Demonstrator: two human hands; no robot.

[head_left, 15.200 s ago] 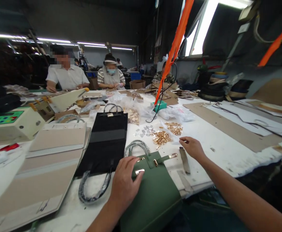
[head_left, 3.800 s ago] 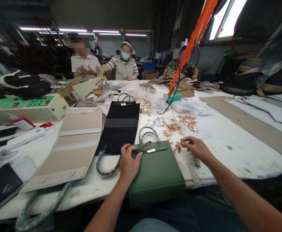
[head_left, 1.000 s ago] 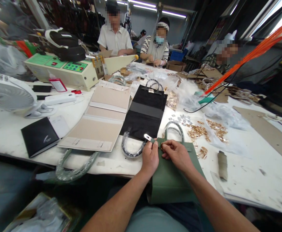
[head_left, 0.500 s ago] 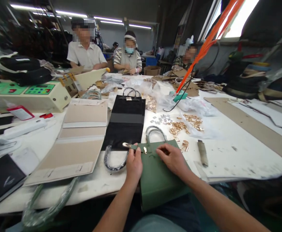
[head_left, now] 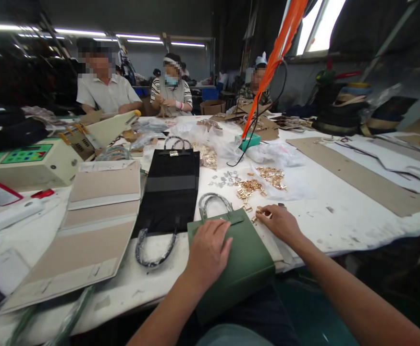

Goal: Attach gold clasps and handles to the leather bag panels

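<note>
A green handbag [head_left: 248, 252] rests at the table's front edge, with its wrapped handles [head_left: 213, 198] standing at the far end. My left hand [head_left: 208, 247] lies over the bag's upper left part, fingers stretched out and covering the strap fastening. Beyond the bag's right side, my right hand [head_left: 282, 224] pinches with thumb and fingertips at a few small gold metal fittings [head_left: 256, 215] on the table. The fingertips partly hide these pieces. Behind that hand, only the dark end of a short tool [head_left: 282, 205] shows.
Gold fittings [head_left: 248, 189] and flat silver pieces [head_left: 224, 179] lie beyond the bag. A black bag piece [head_left: 170, 199] and a beige panel [head_left: 98, 230] lie to the left. An orange strip [head_left: 264, 81] hangs over the table. Several people sit across it.
My left hand has let go of the strap with the metal tip and now lies flat on the bag. My right hand has moved right, off the bag, to the gold fittings. The view has shifted right.
</note>
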